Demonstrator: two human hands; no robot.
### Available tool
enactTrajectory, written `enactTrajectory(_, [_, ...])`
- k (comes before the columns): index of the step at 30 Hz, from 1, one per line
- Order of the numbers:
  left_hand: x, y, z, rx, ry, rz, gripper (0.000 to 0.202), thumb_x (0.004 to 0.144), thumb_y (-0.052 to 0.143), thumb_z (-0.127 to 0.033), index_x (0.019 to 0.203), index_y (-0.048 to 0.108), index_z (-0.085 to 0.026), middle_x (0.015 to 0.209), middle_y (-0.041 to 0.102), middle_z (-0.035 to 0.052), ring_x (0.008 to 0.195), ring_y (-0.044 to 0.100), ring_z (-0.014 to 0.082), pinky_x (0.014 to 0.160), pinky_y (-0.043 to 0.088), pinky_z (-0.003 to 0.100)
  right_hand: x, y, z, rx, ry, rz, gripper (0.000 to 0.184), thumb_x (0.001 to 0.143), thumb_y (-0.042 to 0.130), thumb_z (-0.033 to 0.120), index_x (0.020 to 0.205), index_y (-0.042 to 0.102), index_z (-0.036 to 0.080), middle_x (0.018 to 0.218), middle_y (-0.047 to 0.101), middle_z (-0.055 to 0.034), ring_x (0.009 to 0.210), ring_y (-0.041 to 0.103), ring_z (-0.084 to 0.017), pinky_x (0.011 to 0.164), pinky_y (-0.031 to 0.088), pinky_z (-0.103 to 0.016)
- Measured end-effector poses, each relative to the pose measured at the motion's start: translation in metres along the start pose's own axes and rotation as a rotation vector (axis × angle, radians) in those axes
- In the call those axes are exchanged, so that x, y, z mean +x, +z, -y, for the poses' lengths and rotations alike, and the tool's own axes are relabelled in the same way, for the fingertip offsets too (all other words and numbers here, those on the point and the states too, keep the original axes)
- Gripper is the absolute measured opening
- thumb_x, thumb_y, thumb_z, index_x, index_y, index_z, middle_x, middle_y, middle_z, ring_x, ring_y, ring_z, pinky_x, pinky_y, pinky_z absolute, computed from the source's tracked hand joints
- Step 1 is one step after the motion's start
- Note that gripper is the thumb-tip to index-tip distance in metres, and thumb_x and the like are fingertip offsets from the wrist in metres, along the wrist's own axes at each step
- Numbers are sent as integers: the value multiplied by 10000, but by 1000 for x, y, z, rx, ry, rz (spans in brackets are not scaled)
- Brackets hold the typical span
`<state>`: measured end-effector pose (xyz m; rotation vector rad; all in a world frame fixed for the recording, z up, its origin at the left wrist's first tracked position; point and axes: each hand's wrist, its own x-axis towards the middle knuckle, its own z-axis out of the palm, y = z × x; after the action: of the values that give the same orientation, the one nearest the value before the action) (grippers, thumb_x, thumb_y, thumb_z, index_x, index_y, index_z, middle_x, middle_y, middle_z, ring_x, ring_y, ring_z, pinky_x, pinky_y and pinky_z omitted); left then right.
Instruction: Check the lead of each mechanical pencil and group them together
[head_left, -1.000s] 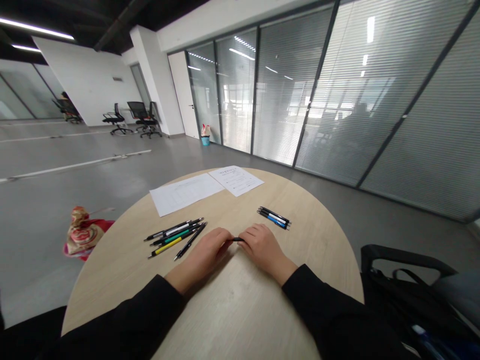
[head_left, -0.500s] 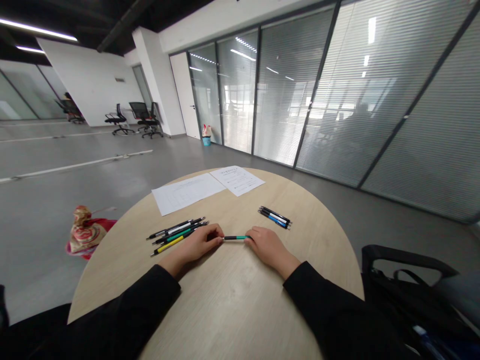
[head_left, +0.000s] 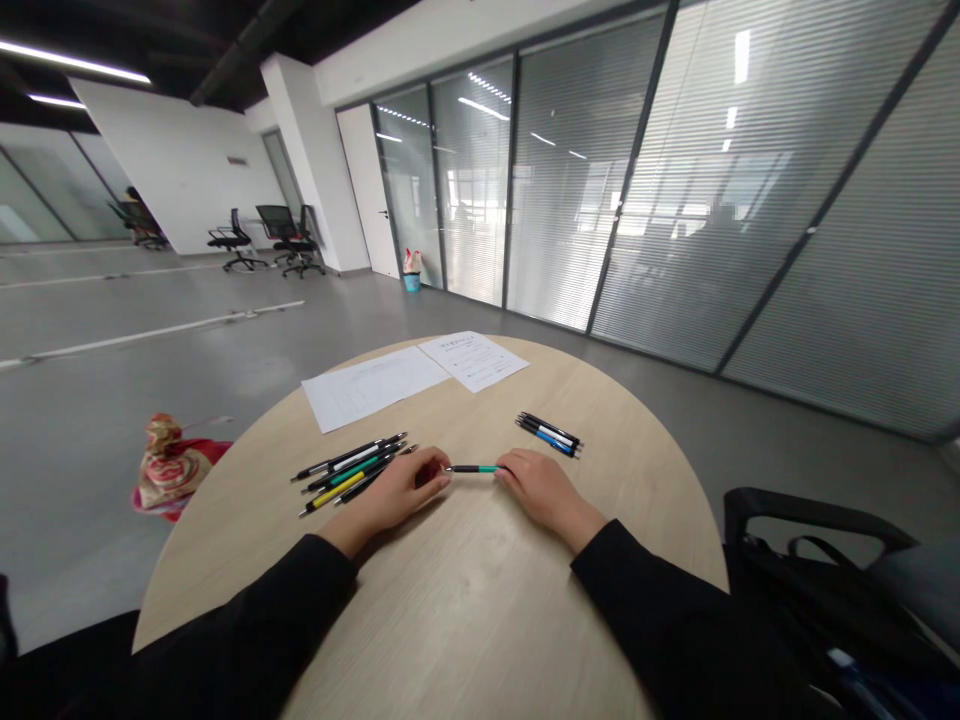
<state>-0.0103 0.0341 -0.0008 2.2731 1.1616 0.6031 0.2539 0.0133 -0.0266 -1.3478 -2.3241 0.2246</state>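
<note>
A black pen with a green band (head_left: 474, 468) lies level on the round light-wood table (head_left: 465, 600) between my hands. The fingertips of my right hand (head_left: 544, 490) close on its right end. My left hand (head_left: 397, 490) rests palm down, its fingertips just below the pen's point. Beside that hand lies a loose group of black, white, green and yellow pens (head_left: 349, 472), one partly under it. A small bundle of blue and black pens (head_left: 547, 435) lies further right. Two printed sheets (head_left: 375, 388) lie at the far side.
A black bag on a seat (head_left: 795, 570) stands past the table's right edge. A patterned cloth bundle (head_left: 169, 465) sits on the floor at left. Glass walls with blinds (head_left: 675, 180) run along the right. Office chairs (head_left: 289, 235) stand far back.
My left hand has slid slightly back and left, away from the pen's point. The pen has shifted a little right and now lies nearer my right hand.
</note>
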Motion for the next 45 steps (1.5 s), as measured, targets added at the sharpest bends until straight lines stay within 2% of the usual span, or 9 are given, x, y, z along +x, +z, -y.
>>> enactTrajectory(6, [1,2,-6,-2,23,52,291,956,509,-419,968,693,-193,912,700,52,833,606,214,775,463,319,0,0,5,10,-17,26,296,1047,459,341,1030,700,170,969,692,-81,924,631,-190,826,455,-288])
enactTrajectory(13, [1,3,-3,-8,-38,42,280,925,531,-431,918,678,-192,802,672,19,743,575,195,693,435,298,-1,-3,5,82,-6,28,223,1014,537,307,1044,711,172,997,714,-78,955,646,-192,859,460,-288])
enactTrajectory(19, [3,1,5,-17,-53,-1,267,913,547,-427,894,664,-187,771,655,13,713,564,187,672,419,294,-1,-3,-8,244,22,-32,176,975,584,258,973,742,180,960,742,-70,910,658,-195,846,462,-299])
enactTrajectory(26, [4,-1,8,-49,-95,-7,252,900,565,-421,881,649,-184,751,640,6,702,554,182,661,411,294,1,1,-24,472,125,-72,171,905,615,203,974,770,180,899,761,-45,791,654,-178,724,456,-272])
enactTrajectory(33, [4,-3,8,-52,-101,-22,267,899,571,-428,871,657,-177,745,636,10,693,548,177,646,402,288,1,3,-28,555,195,-76,185,861,602,191,923,776,176,805,735,-30,718,616,-167,664,430,-266])
enactTrajectory(39, [5,-1,19,-60,-93,-27,267,905,574,-426,877,654,-174,745,630,5,682,541,169,634,392,278,3,11,-35,667,231,-77,200,848,569,221,861,761,165,703,687,-18,657,587,-158,636,433,-258])
enactTrajectory(45, [5,0,19,-70,-109,-24,262,896,579,-424,861,653,-175,723,622,2,662,527,164,632,383,281,4,18,-43,699,252,-87,209,835,579,253,879,766,171,742,704,-30,644,586,-158,638,452,-268])
